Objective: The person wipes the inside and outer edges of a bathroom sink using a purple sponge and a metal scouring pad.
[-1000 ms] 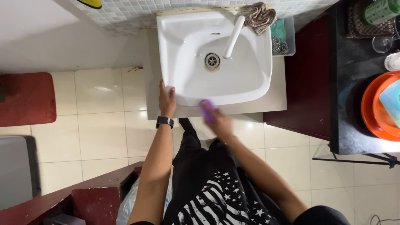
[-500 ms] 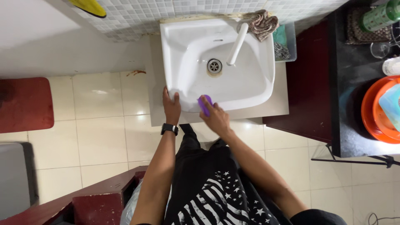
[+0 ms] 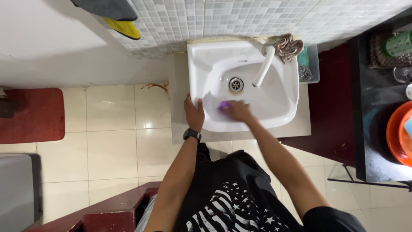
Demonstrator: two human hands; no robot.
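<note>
Purple scrubber (image 3: pixel 224 105) sits low inside the white sink (image 3: pixel 283 109), on the near slope of the basin, just toward the person from the drain (image 3: pixel 236 84). Only a small purple patch of it shows, blurred and mostly covered, so its long axis and which way it points cannot be told.

The right hand (image 3: pixel 237 110) lies over the scrubber, its fingers curled down and closed on it, pressing it to the basin wall. The forearm runs back and to the right, crossing the sink's near rim. The left hand (image 3: pixel 194 114) rests on the near left corner of the sink, palm down, fingers spread flat over the rim and gripping nothing but the edge; a black wristwatch (image 3: pixel 192 135) sits on that wrist.

The sink stands on a pale counter (image 3: pixel 302 124) that shows as a narrow band on its left, right and near sides. A white tap (image 3: pixel 264 66) leans from the back right corner over the basin, its spout ending just right of the drain. A brownish cloth (image 3: pixel 289 45) is bunched behind the tap against the mosaic tile wall (image 3: pixel 240 19).

Inside the basin, open white surface lies to the right of the hand and beyond the drain toward the back. On the left the scrubber is near the basin's curved wall. A dark cabinet (image 3: pixel 332 94) flanks the counter on the right; cream floor tiles (image 3: pixel 111 146) spread to the left.
</note>
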